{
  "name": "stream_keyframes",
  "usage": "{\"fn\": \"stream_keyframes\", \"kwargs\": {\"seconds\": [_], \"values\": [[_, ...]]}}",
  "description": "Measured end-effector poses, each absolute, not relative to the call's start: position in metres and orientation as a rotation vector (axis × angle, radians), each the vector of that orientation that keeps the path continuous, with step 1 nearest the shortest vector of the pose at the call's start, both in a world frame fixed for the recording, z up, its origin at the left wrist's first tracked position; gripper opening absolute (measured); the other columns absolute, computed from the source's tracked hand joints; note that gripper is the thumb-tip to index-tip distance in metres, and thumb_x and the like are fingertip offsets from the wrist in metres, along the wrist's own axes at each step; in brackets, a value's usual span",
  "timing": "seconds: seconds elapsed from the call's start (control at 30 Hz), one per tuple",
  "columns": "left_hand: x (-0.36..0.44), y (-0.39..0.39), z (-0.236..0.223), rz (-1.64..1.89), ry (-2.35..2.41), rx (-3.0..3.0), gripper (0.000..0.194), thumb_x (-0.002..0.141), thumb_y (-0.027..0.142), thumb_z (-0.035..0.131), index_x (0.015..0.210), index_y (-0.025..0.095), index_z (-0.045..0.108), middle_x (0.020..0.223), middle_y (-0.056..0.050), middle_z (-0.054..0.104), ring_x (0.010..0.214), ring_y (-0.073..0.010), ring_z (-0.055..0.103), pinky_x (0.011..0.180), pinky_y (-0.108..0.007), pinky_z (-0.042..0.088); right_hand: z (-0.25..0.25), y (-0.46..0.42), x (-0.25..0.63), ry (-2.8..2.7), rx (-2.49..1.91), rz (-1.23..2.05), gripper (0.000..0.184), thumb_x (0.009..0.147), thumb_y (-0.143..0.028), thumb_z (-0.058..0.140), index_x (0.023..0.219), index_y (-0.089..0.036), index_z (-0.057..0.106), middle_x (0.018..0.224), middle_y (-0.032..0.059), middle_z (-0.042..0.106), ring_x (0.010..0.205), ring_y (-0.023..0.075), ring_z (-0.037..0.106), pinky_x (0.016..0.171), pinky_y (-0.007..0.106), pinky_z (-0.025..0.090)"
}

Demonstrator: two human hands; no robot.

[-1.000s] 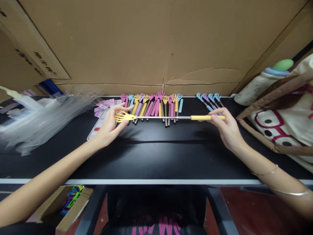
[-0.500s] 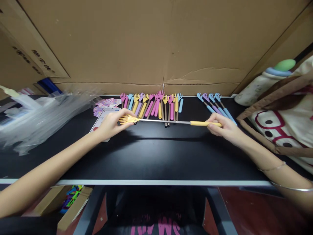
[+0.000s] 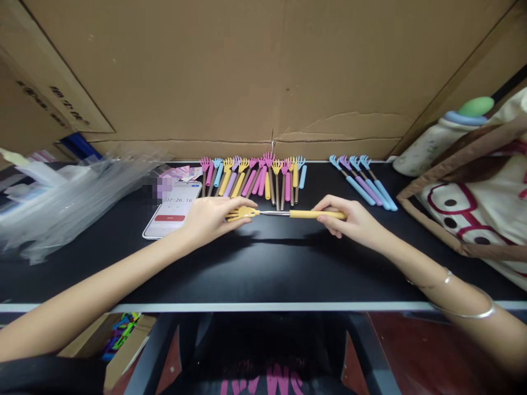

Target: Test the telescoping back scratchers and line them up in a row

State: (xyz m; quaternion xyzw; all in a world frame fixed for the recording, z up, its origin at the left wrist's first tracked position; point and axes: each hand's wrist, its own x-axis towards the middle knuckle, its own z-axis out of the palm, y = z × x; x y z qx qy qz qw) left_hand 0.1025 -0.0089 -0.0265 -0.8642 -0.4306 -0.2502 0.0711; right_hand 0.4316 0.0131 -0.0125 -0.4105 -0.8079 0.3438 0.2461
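Your left hand [image 3: 214,218] pinches the claw end of the yellow back scratcher [image 3: 284,213] just above the table [image 3: 263,269], your right hand [image 3: 349,222] grips its handle. Looks light and stiff; thin telescopic shaft probably bends, so hold the ends.

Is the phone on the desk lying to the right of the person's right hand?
No, the phone lies beside the left hand, far from the right hand.

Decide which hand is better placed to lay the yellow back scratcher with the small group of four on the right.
Probably the right hand: it grips the yellow back scratcher by its handle and is nearer that group. The left hand only pinches the claw end.
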Motion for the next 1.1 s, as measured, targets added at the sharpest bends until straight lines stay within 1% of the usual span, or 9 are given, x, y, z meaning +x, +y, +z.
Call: {"fn": "stream_keyframes", "kwargs": {"seconds": [0.07, 0.2, 0.33, 0.43, 0.57, 0.7, 0.83, 0.93, 1.1], "values": [[0.103, -0.006, -0.022, -0.715, -1.219, -2.519, 0.031, 0.095, 0.049, 0.050, 0.102, 0.025, 0.069, 0.085, 0.000, 0.073, 0.073, -0.0147, 0.065, 0.056, -0.023, 0.037, -0.009, 0.014, 0.433, -2.362, -1.155, 0.675, 0.032, 0.089, -0.051, 0.056, 0.095, -0.020, 0.062, 0.056, -0.0035, 0.059, 0.046, 0.0107, 0.052, 0.050, 0.022, 0.035], [0.114, -0.002, -0.012, -0.736, -1.093, -2.373, 0.032, 0.095, 0.048, 0.051, 0.092, 0.022, 0.070, 0.080, -0.003, 0.070, 0.078, -0.0183, 0.059, 0.058, -0.027, 0.038, -0.001, 0.012, 0.423, -2.564, -1.141, -0.048, 0.023, 0.091, -0.045, 0.055, 0.097, -0.025, 0.067, 0.062, -0.0024, 0.064, 0.055, 0.0130, 0.056, 0.053, 0.024, 0.029], [0.129, 0.001, -0.005, -0.682, -0.939, -2.314, 0.030, 0.095, 0.044, 0.052, 0.089, 0.020, 0.068, 0.096, -0.006, 0.070, 0.092, -0.0228, 0.058, 0.074, -0.033, 0.042, 0.001, 0.010, 0.398, -2.578, -1.062, -0.389, 0.023, 0.097, -0.038, 0.047, 0.099, -0.023, 0.065, 0.084, -0.0003, 0.072, 0.061, 0.0125, 0.060, 0.054, 0.025, 0.027], [0.137, 0.001, -0.005, -0.560, -0.880, -2.301, 0.028, 0.098, 0.035, 0.046, 0.086, 0.019, 0.066, 0.083, -0.005, 0.068, 0.083, -0.0210, 0.059, 0.069, -0.032, 0.039, 0.002, 0.008, 0.379, -2.584, -1.101, -0.603, 0.030, 0.100, -0.038, 0.040, 0.096, -0.021, 0.064, 0.083, 0.0014, 0.071, 0.057, 0.0125, 0.058, 0.050, 0.027, 0.020], [0.144, -0.003, -0.008, -0.511, -0.874, -2.333, 0.024, 0.099, 0.024, 0.042, 0.089, 0.017, 0.063, 0.072, -0.002, 0.065, 0.070, -0.0167, 0.058, 0.060, -0.029, 0.033, 0.001, 0.003, 0.363, -2.612, -1.071, -0.727, 0.031, 0.101, -0.035, 0.039, 0.092, -0.019, 0.064, 0.075, 0.0023, 0.068, 0.058, 0.0125, 0.058, 0.050, 0.027, 0.016], [0.133, -0.004, -0.004, -0.496, -0.792, -2.266, 0.024, 0.099, 0.024, 0.045, 0.082, 0.018, 0.061, 0.068, -0.001, 0.063, 0.068, -0.0163, 0.058, 0.058, -0.029, 0.032, -0.002, 0.006, 0.377, -2.591, -1.025, -0.776, 0.038, 0.102, -0.037, 0.034, 0.089, -0.019, 0.064, 0.069, 0.0021, 0.066, 0.058, 0.0130, 0.057, 0.050, 0.027, 0.016], [0.084, 0.002, 0.003, -0.416, -0.817, -2.108, 0.028, 0.099, 0.027, 0.044, 0.079, 0.019, 0.061, 0.069, -0.002, 0.065, 0.070, -0.0178, 0.058, 0.058, -0.030, 0.033, -0.006, 0.022, 0.436, -2.502, -1.180, -0.846, 0.045, 0.102, -0.040, 0.029, 0.087, -0.018, 0.066, 0.072, 0.0058, 0.069, 0.061, 0.0154, 0.058, 0.052, 0.027, 0.020], [0.043, 0.003, 0.002, -0.300, -0.809, -2.040, 0.027, 0.099, 0.028, 0.046, 0.078, 0.021, 0.060, 0.069, 0.000, 0.065, 0.069, -0.0161, 0.057, 0.059, -0.028, 0.035, -0.009, 0.031, 0.482, -2.490, -1.336, -0.911, 0.049, 0.101, -0.045, 0.028, 0.086, -0.018, 0.067, 0.076, 0.0079, 0.071, 0.062, 0.0170, 0.058, 0.053, 0.028, 0.023], [0.009, -0.005, -0.003, -0.228, -0.863, -1.993, 0.025, 0.101, 0.025, 0.043, 0.082, 0.022, 0.060, 0.069, 0.003, 0.065, 0.069, -0.0142, 0.053, 0.057, -0.027, 0.034, -0.010, 0.032, 0.513, -2.499, -1.401, -0.876, 0.051, 0.101, -0.046, 0.029, 0.088, -0.017, 0.068, 0.080, 0.0123, 0.072, 0.066, 0.0179, 0.059, 0.056, 0.028, 0.028]]}}
